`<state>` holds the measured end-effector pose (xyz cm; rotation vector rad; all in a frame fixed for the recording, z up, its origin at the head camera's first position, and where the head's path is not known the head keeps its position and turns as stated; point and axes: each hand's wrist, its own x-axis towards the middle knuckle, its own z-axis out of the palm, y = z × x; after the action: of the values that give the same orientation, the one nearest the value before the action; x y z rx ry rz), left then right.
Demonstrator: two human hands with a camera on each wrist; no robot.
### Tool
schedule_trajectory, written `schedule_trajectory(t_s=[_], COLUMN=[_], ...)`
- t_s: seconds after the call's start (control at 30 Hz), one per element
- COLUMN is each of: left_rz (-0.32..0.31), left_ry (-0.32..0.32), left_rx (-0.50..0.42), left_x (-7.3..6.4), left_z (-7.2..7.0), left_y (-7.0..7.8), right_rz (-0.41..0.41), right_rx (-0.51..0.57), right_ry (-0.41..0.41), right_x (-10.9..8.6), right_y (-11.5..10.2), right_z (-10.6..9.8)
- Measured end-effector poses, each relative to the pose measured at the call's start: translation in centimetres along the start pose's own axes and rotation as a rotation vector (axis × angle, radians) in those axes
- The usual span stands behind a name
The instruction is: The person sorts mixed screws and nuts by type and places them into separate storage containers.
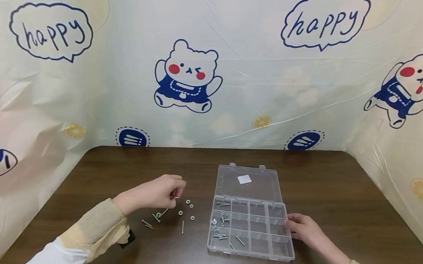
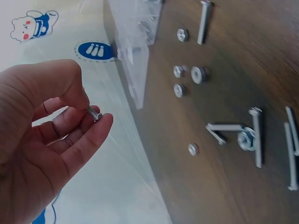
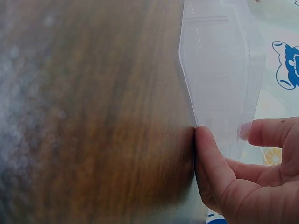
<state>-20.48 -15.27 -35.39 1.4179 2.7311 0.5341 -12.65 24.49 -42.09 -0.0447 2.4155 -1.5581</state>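
Raised over the left of the table, my left hand pinches a small screw between thumb and fingers, its head outward. Below that hand lie loose screws and several nuts, spread on the wood. My right hand grips the right side of a clear plastic compartment box; in the right wrist view one finger is low by the table and another fingertip at the rim. Screws lie in the box's left column, with a screw in the front compartment beside it.
The box's clear lid lies opened back behind it, bearing a white square label. A dark brown wooden table carries everything. A printed curtain hangs along the back and both sides.
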Motion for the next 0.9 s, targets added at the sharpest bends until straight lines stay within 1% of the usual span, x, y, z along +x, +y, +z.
schedule_trajectory(t_s=[0.1,0.3,0.53,0.73,0.9], left_rz=[0.023,0.065,0.089,0.147,0.19], left_ry=[0.009,0.038,0.035,0.027,0.005], left_rx=[0.0,0.007,-0.022,-0.04,-0.055], left_x=[0.5,1.4,2.5,3.4,4.2], left_z=[-0.2,-0.7,-1.1,-0.9,-0.5], left_y=[0.4,1.1,2.5,3.9,4.9], right_rz=[-0.003,0.02,0.034,0.024,0.013], right_rx=[-0.002,-0.005,-0.007,0.008,0.015], right_ry=[-0.002,0.012,0.026,0.012,-0.007], right_x=[0.0,0.1,0.1,0.0,0.0], right_y=[-0.1,0.0,0.1,0.1,0.2], right_z=[0.0,0.1,0.1,0.1,-0.1])
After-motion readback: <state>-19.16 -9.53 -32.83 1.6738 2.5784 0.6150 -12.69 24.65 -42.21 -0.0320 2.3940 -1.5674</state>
